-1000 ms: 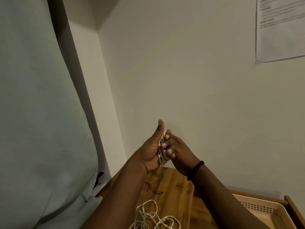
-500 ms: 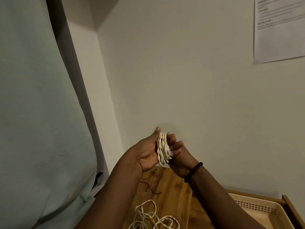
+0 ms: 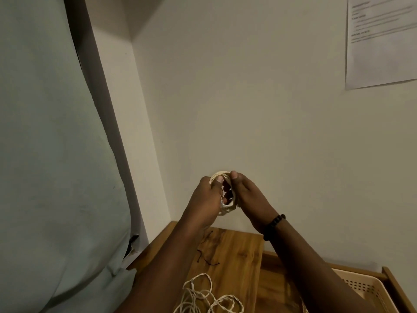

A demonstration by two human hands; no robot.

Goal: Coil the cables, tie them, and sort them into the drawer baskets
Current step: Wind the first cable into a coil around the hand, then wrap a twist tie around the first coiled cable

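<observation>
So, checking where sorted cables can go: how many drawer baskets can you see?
1: a beige perforated basket at the bottom right, partly behind the right forearm. Others may lie outside the frame.

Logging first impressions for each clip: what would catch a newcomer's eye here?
Two hands meet mid-frame against the bare wall, the left hand and right hand both gripping a small pale coil of cable. Below, loose cable sprawls on the wooden top, and a perforated basket sits at lower right.
</observation>
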